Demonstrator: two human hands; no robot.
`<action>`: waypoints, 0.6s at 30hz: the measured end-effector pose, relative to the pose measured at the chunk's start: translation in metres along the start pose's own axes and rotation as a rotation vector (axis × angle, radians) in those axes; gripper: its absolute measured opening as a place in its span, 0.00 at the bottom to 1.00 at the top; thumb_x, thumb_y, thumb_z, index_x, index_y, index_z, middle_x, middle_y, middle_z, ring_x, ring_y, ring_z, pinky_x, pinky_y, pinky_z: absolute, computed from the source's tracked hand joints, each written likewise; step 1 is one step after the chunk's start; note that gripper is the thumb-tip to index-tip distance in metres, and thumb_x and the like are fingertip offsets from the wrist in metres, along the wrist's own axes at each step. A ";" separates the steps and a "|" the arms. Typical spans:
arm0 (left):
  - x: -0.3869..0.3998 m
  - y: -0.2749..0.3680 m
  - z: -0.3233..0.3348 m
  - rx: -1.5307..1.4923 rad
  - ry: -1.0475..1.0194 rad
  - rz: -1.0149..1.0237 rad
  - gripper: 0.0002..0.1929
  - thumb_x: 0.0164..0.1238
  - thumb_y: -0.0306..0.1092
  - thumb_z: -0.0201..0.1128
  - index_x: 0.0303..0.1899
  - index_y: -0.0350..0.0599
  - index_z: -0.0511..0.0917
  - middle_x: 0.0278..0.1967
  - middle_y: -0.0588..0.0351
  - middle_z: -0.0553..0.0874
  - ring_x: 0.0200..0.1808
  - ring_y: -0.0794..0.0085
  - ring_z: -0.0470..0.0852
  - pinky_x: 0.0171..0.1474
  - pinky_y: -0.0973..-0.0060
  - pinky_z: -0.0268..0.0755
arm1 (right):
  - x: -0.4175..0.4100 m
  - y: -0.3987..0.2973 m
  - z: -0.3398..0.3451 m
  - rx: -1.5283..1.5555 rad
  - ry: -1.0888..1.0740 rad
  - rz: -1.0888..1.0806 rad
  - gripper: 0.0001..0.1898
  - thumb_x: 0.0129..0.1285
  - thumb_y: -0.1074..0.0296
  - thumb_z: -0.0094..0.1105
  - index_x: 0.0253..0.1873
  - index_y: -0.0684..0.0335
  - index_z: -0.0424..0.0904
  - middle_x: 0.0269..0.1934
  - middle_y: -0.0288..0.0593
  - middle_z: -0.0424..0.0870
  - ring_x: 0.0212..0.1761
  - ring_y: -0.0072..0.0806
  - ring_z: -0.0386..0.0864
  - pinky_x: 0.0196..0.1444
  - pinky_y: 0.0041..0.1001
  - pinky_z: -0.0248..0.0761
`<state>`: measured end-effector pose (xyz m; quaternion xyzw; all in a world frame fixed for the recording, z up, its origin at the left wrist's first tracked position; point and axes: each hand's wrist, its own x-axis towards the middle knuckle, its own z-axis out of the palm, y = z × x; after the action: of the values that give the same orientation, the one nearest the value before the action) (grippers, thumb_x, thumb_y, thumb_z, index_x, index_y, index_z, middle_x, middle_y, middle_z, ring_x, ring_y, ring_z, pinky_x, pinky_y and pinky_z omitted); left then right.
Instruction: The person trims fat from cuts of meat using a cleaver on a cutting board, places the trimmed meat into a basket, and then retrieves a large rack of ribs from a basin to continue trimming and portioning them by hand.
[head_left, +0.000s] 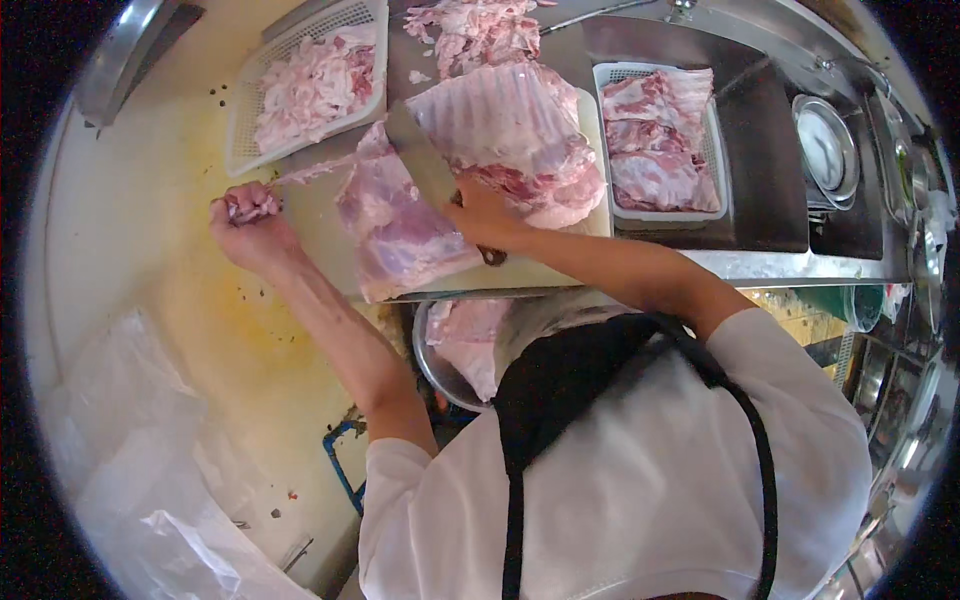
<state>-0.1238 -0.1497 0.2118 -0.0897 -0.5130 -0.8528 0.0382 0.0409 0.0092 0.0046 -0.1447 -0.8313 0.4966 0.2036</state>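
My left hand (251, 217) is closed around a scrap of fatty trim (249, 201); a thin strand runs from it to the slab of raw meat (397, 221) on the cutting board (592, 259). My right hand (484, 214) grips the dark handle of a cleaver (431, 161), whose broad blade lies between that slab and a rack of raw ribs (510, 120). The ribs rest on the board's right part, bones upward. More ragged meat pieces (480, 34) lie beyond them.
A white perforated basket (244, 146) of pale trimmings stands at the upper left. Another basket (667, 217), holding meat, sits in the sink at right, with metal bowls (825, 150) farther right. Below the board's edge is a metal bowl (427, 367) with meat. Plastic sheeting (142, 450) lies lower left.
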 end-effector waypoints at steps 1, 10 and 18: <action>0.006 0.002 -0.013 -0.054 0.014 0.046 0.12 0.68 0.34 0.48 0.23 0.48 0.62 0.20 0.59 0.66 0.25 0.70 0.66 0.27 0.72 0.57 | -0.013 -0.018 -0.013 0.149 -0.212 0.222 0.15 0.64 0.63 0.57 0.46 0.71 0.71 0.29 0.47 0.78 0.21 0.31 0.80 0.22 0.34 0.70; 0.023 0.034 0.007 -0.092 -0.132 0.111 0.13 0.65 0.34 0.51 0.21 0.48 0.63 0.19 0.59 0.65 0.22 0.69 0.65 0.26 0.74 0.59 | 0.001 -0.043 -0.033 0.244 -0.303 0.340 0.16 0.64 0.62 0.56 0.46 0.72 0.72 0.31 0.51 0.78 0.25 0.34 0.81 0.22 0.33 0.71; 0.052 0.123 0.023 -0.177 -0.253 0.286 0.11 0.62 0.32 0.55 0.22 0.43 0.66 0.22 0.56 0.67 0.27 0.68 0.67 0.30 0.74 0.63 | -0.029 -0.052 -0.079 0.378 -0.553 0.546 0.18 0.64 0.60 0.59 0.51 0.69 0.75 0.27 0.42 0.78 0.19 0.25 0.76 0.21 0.28 0.70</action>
<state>-0.1532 -0.1857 0.3394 -0.2712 -0.4189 -0.8623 0.0862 0.1022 0.0332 0.0787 -0.1812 -0.6800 0.6960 -0.1428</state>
